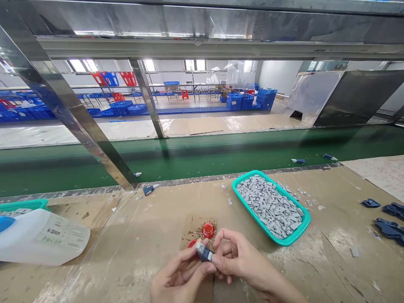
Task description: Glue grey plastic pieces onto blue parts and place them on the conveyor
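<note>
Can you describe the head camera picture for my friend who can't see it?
The left hand and right hand pinch a blue-and-grey part above a red cap. Beside them sits a teal tray full of grey pieces, with a green conveyor belt beyond.

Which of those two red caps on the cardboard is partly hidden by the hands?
The lower-left one, half covered by the left hand. The other red cap sits higher on the cardboard, fully visible.
</note>
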### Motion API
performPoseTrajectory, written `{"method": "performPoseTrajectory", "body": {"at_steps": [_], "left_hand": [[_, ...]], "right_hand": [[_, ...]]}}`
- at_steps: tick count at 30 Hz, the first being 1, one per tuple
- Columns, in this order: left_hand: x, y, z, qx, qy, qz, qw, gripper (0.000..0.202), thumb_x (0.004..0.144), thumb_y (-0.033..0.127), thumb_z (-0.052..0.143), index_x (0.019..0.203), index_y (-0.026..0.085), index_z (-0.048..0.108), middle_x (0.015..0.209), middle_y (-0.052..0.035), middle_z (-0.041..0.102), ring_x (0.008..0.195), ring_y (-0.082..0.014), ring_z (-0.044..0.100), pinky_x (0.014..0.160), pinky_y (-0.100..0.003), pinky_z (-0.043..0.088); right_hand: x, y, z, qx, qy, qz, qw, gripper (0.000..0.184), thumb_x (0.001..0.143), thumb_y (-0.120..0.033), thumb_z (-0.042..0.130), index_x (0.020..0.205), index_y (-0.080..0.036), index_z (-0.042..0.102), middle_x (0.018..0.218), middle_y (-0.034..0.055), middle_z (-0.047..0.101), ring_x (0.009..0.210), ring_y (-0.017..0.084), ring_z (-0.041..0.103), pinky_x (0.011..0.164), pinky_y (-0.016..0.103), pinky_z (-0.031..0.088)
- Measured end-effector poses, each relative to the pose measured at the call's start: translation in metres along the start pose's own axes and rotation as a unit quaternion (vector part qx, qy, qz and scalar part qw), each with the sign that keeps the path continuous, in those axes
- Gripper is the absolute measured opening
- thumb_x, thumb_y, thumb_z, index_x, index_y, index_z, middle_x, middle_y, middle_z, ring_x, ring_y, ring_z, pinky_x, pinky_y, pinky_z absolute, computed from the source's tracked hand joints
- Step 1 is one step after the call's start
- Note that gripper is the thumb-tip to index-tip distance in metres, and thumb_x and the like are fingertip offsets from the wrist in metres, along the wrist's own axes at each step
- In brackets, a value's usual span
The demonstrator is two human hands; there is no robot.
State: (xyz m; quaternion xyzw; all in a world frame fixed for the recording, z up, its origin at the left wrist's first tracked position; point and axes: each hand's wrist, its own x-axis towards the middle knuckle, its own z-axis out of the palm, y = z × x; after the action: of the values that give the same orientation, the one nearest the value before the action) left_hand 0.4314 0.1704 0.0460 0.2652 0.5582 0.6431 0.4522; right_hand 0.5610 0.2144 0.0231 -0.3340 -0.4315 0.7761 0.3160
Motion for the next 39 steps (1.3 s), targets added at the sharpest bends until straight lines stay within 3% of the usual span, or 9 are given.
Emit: {"method": "performPoseTrajectory", "body": {"at_steps": [4,7,12,15,21,25,27,31,39], "left_hand": [[0.016,0.004,-0.001,0.023,-0.085,-0.01,0.996,0.038,0.052,0.026,0.082,0.087,0.017,0.073,0.089,-0.0079,0.074,0.088,-0.027,0.068,0.075,-0.028,0.057],[0.035,0.013,-0.009,0.076,-0.127,-0.007,0.989,0.044,0.062,0.033,0.077,0.102,0.019,0.068,0.104,-0.0082,0.071,0.103,-0.0251,0.062,0.09,-0.028,0.049],[0.076,0.036,-0.02,0.155,-0.065,0.087,0.982,0.049,0.074,0.044,0.064,0.118,0.025,0.056,0.113,-0.005,0.065,0.11,-0.0214,0.056,0.096,-0.029,0.042],[0.115,0.041,-0.014,0.201,-0.077,0.158,0.964,0.041,0.08,0.044,0.055,0.115,0.023,0.054,0.108,-0.0062,0.063,0.102,-0.02,0.059,0.092,-0.031,0.045],[0.208,0.02,0.017,0.396,-0.13,0.253,0.873,0.034,0.084,0.03,0.04,0.113,0.017,0.054,0.102,-0.0113,0.066,0.093,-0.0243,0.063,0.086,-0.038,0.045],[0.251,0.009,0.034,0.462,-0.112,0.292,0.83,0.036,0.08,0.021,0.044,0.113,0.016,0.056,0.104,-0.0162,0.065,0.1,-0.0331,0.059,0.086,-0.046,0.042],[0.259,0.006,0.04,0.485,-0.108,0.303,0.813,0.04,0.079,0.019,0.044,0.118,0.012,0.053,0.101,-0.0194,0.065,0.097,-0.0358,0.059,0.082,-0.049,0.042],[0.23,0.012,0.058,0.5,-0.133,0.343,0.784,0.036,0.08,0.02,0.045,0.114,0.011,0.055,0.108,-0.0196,0.063,0.106,-0.0359,0.053,0.088,-0.049,0.039],[0.058,0.057,0.101,0.297,-0.344,0.414,0.789,0.02,0.083,0.019,0.054,0.101,0.024,0.06,0.098,-0.005,0.063,0.085,-0.0191,0.061,0.071,-0.027,0.051]], "right_hand": [[-0.002,-0.012,-0.002,-0.06,0.001,-0.028,0.998,0.034,0.077,-0.045,0.066,0.091,-0.019,0.05,0.067,-0.0002,0.063,0.059,0.012,0.055,0.05,0.02,0.04],[-0.003,-0.03,-0.023,-0.167,0.09,-0.081,0.979,0.031,0.081,-0.046,0.06,0.097,-0.02,0.053,0.075,0.0026,0.065,0.067,0.016,0.059,0.058,0.024,0.043],[-0.008,-0.046,-0.089,-0.361,0.399,-0.134,0.832,0.025,0.081,-0.044,0.056,0.094,-0.023,0.06,0.083,0.0062,0.066,0.075,0.023,0.061,0.061,0.031,0.043],[-0.007,-0.043,-0.116,-0.399,0.439,-0.128,0.795,0.022,0.079,-0.04,0.057,0.09,-0.023,0.063,0.082,0.0063,0.067,0.071,0.024,0.061,0.06,0.033,0.043],[-0.004,-0.045,-0.107,-0.291,0.36,-0.172,0.87,0.03,0.075,-0.049,0.062,0.084,-0.02,0.064,0.081,0.0067,0.066,0.074,0.023,0.06,0.063,0.032,0.045],[-0.012,-0.057,-0.087,-0.025,0.209,-0.178,0.961,0.044,0.076,-0.059,0.058,0.094,-0.019,0.062,0.084,0.0063,0.063,0.075,0.02,0.058,0.058,0.026,0.042],[-0.015,-0.06,-0.079,0.13,0.112,-0.182,0.968,0.056,0.075,-0.07,0.049,0.1,-0.02,0.059,0.088,0.0077,0.061,0.083,0.021,0.057,0.055,0.023,0.04],[-0.014,-0.059,-0.066,0.287,-0.027,-0.175,0.941,0.08,0.065,-0.086,0.036,0.108,-0.021,0.054,0.106,0.0128,0.058,0.104,0.026,0.05,0.061,0.025,0.044],[-0.008,-0.048,-0.057,0.245,-0.074,-0.202,0.945,0.107,0.034,-0.094,0.046,0.113,-0.022,0.051,0.108,0.0126,0.056,0.108,0.03,0.046,0.069,0.03,0.044]]}}
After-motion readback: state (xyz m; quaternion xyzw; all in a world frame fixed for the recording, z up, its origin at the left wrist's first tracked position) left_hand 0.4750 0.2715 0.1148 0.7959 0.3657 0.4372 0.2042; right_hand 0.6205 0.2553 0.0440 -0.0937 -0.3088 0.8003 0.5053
